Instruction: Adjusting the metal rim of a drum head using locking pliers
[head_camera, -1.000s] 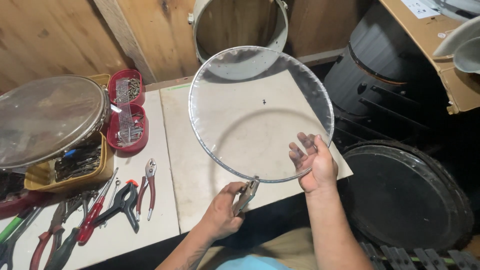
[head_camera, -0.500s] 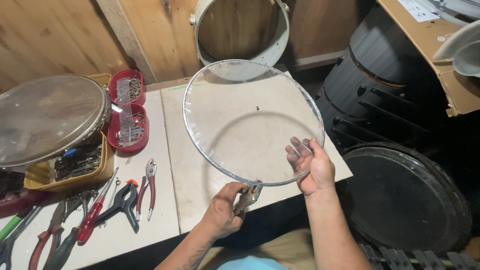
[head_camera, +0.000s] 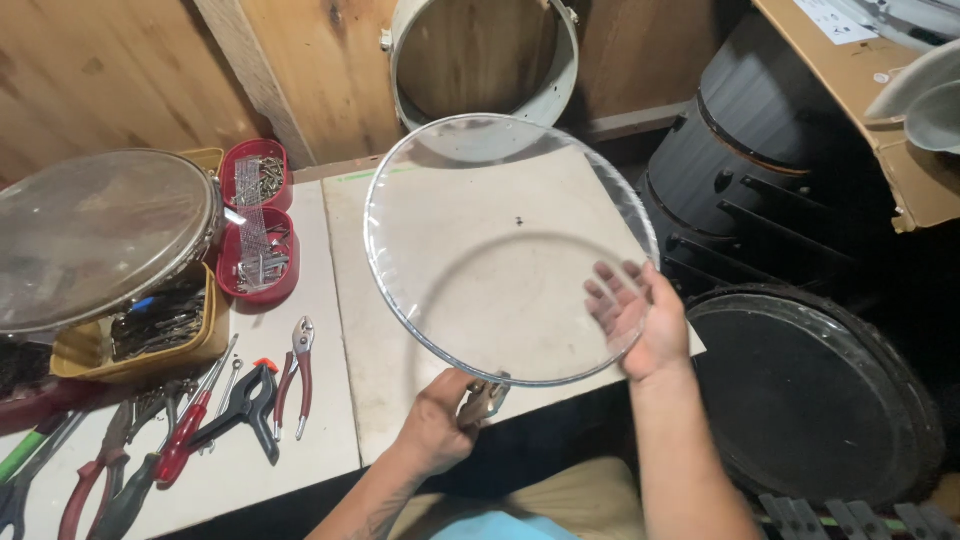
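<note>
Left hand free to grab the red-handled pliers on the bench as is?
Probably not. The left hand is closed on a tool clamping the clear drumhead's rim. The red-handled pliers lie unobstructed on the bench to its left, but it would have to let go first.

Two bare forearms, no sleeves or gloves, a dark tattoo along the left forearm, bare left hand (head_camera: 437, 425), bare right hand (head_camera: 645, 320), light blue shirt, tan trousers
</note>
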